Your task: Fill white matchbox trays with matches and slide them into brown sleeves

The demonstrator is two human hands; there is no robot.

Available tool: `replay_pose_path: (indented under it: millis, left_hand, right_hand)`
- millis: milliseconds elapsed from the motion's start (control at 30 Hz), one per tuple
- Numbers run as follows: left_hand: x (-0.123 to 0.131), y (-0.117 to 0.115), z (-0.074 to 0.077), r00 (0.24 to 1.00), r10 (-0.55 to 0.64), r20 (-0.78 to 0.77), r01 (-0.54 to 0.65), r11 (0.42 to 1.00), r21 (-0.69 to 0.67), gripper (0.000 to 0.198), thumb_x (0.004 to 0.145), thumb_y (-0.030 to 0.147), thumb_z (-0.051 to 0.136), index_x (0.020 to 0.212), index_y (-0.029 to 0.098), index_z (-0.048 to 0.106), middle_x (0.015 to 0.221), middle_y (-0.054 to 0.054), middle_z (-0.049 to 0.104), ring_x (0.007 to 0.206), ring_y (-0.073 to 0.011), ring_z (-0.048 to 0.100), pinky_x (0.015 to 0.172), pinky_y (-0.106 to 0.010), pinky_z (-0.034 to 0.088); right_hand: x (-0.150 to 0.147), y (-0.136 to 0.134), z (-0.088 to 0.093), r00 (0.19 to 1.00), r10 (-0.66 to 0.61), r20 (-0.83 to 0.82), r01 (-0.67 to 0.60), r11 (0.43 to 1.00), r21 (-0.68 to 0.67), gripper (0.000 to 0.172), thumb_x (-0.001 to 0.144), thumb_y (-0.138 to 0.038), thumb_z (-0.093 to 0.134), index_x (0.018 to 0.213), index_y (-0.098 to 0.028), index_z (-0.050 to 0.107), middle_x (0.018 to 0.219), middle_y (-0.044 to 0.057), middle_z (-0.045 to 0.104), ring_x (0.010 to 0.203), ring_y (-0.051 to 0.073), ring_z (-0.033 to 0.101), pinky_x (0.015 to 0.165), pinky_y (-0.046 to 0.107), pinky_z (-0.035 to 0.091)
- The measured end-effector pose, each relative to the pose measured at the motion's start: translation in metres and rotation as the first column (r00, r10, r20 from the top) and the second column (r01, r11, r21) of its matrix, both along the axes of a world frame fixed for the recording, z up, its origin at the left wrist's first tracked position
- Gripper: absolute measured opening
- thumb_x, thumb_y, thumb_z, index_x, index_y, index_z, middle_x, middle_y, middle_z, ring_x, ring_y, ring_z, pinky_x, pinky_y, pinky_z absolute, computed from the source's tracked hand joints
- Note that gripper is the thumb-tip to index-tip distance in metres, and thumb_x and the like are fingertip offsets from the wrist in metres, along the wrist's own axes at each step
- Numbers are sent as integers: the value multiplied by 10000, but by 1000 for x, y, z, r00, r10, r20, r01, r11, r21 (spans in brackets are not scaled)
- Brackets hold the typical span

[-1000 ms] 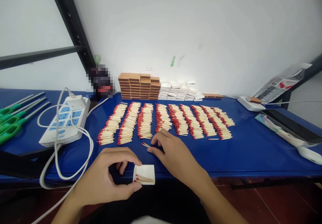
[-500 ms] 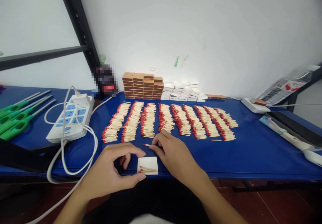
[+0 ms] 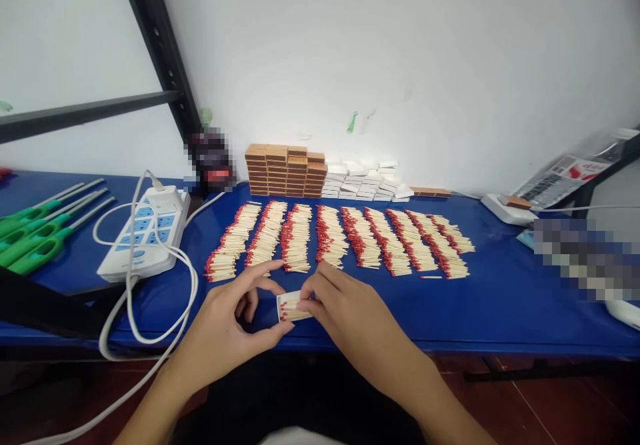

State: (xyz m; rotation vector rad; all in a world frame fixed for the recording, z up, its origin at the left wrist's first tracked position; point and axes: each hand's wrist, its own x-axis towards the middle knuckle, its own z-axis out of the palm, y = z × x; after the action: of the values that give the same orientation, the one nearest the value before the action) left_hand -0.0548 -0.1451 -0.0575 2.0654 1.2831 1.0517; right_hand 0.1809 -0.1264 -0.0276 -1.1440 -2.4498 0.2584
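My left hand [image 3: 220, 328] grips a small white matchbox tray [image 3: 289, 296] by its left end, between thumb and index finger. Inside the tray lie a few red-headed matches [image 3: 291, 314], their heads toward the left. Over the tray's right part, my right hand [image 3: 357, 318] has thumb and fingers pinched on a match, which is partly covered by the fingertips. Just beyond both hands, loose matches [image 3: 333, 231] spread in several slanting rows across the blue table [image 3: 480, 311].
Stacked brown matchboxes [image 3: 285, 175] and a pile of white trays [image 3: 365, 181] stand against the wall. At left are a power strip [image 3: 145, 231] with looping white cable [image 3: 190, 285] and green-handled lighters [image 3: 43, 248]. A clear plastic bottle [image 3: 575, 168] leans at right.
My right hand has brought a match from the table onto the tray. My left hand has lifted and tilted the tray slightly away from me. More match heads show in it.
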Motion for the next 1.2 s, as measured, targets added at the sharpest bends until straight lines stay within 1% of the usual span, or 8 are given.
replay_pose_path:
  millis: [167, 300, 433, 533, 600, 700, 867, 1200]
  left_hand:
    - [0, -1, 0, 1000, -18, 4, 18, 1000, 12, 707, 874, 229, 837, 1504, 311, 527, 1084, 20, 797, 636, -82, 506, 604, -200, 491]
    - [0, 0, -1, 1000, -24, -13, 24, 1000, 5, 704, 877, 238, 842, 1512, 311, 544, 1099, 14, 802, 628, -83, 505, 598, -199, 495]
    - [-2, 0, -1, 998, -32, -50, 33, 999, 17, 648, 878, 255, 856, 1471, 313, 601, 1092, 24, 814, 629, -84, 516, 622, -205, 505]
    - [-3, 0, -1, 994, -43, -103, 45, 999, 24, 519, 863, 276, 883, 1350, 306, 707, 1038, 34, 815, 636, -88, 530, 643, -208, 510]
    - [-3, 0, 0, 991, -36, -129, 40, 999, 24, 481, 849, 292, 899, 1304, 300, 744, 1008, 32, 810, 636, -90, 544, 649, -210, 513]
    - [-2, 0, 1, 990, -22, -141, 27, 999, 36, 455, 842, 299, 901, 1278, 284, 770, 957, 20, 801, 630, -98, 559, 643, -216, 516]
    - [-1, 1, 4, 989, -21, -149, 29, 998, 54, 383, 837, 290, 897, 1206, 267, 800, 860, 27, 766, 608, -95, 539, 614, -204, 498]
    - [-2, 1, 4, 988, -29, -154, 35, 999, 37, 388, 837, 314, 904, 1207, 263, 797, 852, 23, 751, 622, -102, 534, 620, -209, 484]
  right_hand:
    - [-6, -2, -5, 988, 54, 142, -53, 999, -9, 44, 1062, -188, 662, 1049, -209, 699, 1079, 73, 710, 959, 227, 711, 671, 336, 491]
    - [7, 2, 1, 997, 73, 28, -71, 994, -78, 83, 1053, -160, 669, 1090, -229, 699, 1086, 44, 711, 951, 203, 714, 750, 324, 521]
    - [35, 18, 7, 992, -24, -126, 11, 995, -103, 81, 1083, -224, 630, 1048, -241, 702, 1044, 27, 709, 920, 189, 694, 811, 328, 518]
    - [55, 33, 4, 986, -132, -106, 121, 987, -107, 88, 1055, -191, 644, 1026, -237, 713, 1027, 37, 698, 918, 204, 680, 794, 337, 504]
    - [63, 41, 0, 985, -147, -94, 134, 982, -133, 58, 1027, -203, 678, 1018, -239, 722, 1020, 37, 691, 902, 205, 671, 784, 339, 505]
    - [64, 47, -6, 985, -132, -108, 116, 983, -143, 42, 1019, -241, 685, 1006, -238, 725, 987, 33, 679, 846, 191, 648, 756, 333, 501]
    - [59, 50, -10, 986, -122, -114, 103, 981, -163, 163, 1038, -249, 647, 884, -219, 690, 910, 26, 651, 775, 175, 606, 697, 318, 470]
    - [69, 44, 1, 991, -64, -118, 36, 973, -228, 143, 1035, -215, 667, 897, -227, 701, 931, 9, 673, 817, 176, 620, 723, 313, 466]
